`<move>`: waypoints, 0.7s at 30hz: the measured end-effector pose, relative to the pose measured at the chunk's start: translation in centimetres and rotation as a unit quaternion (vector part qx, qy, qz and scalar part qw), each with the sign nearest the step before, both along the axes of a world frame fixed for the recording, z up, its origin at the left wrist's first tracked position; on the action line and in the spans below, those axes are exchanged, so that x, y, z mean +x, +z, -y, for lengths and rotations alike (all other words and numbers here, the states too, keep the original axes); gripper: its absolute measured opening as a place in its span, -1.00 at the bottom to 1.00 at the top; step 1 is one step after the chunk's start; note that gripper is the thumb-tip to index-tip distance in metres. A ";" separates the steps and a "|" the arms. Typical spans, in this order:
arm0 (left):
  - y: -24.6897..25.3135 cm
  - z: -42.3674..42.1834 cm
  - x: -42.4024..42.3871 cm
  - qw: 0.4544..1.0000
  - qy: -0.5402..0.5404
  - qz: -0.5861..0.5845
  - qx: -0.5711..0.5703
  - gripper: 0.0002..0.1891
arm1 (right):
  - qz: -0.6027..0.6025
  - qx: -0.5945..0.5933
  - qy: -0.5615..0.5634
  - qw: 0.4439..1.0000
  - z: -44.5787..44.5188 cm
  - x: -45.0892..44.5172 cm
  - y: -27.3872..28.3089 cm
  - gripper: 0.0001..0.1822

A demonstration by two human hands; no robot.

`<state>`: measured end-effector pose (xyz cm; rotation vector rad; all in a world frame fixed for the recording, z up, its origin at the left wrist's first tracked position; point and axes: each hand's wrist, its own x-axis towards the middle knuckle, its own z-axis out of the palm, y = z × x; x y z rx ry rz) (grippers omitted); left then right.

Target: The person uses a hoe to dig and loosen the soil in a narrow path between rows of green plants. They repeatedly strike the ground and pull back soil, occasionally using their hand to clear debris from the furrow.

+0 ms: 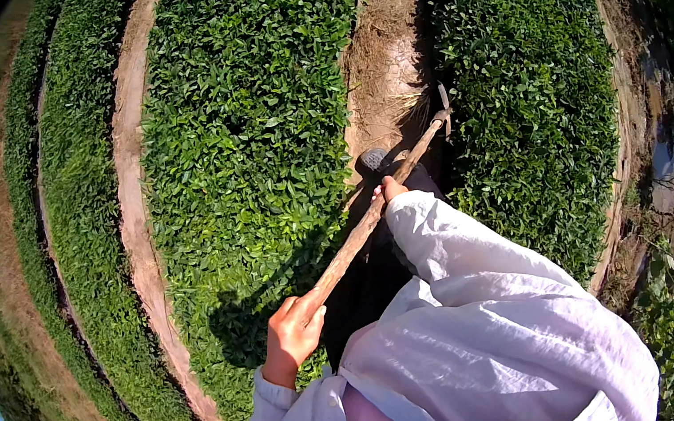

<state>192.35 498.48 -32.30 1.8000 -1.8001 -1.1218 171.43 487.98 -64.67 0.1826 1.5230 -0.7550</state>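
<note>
A hoe-like tool with a rough wooden handle [353,245] slants across in front of me. My left hand [294,333] grips the handle near its lower end, close to my body. Farther along it, my right hand [393,189] is closed around the shaft, partly covered by a white sleeve. The metal head [445,103] is at the far end, beside the shaded edge of the right-hand row of bushes. Dry straw [412,101] lies close to the head. Part of the blade is in shadow, so its full shape is hard to tell.
Dense leafy hedge rows stand on the left [250,104] and right [517,43] of a narrow dirt path [378,61]. A dark shoe [374,160] is on the path. Another dirt strip [132,179] runs farther left. Wet-looking ground [666,159] lies beyond the right row.
</note>
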 end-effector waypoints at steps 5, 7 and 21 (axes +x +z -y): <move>1.2 -9.5 1.5 0.999 0.038 0.008 -0.018 -0.72 | 0.013 -0.001 -0.023 1.000 -7.3 3.1 4.4 -0.81; 3.2 -12.4 2.6 0.999 0.032 0.038 -0.022 -0.71 | 0.050 0.025 -0.078 0.995 -9.7 5.0 6.7 -0.84; 12.2 -22.3 2.2 0.928 0.019 0.297 0.226 -0.63 | 0.049 0.080 0.067 0.993 -26.6 9.8 9.9 -0.83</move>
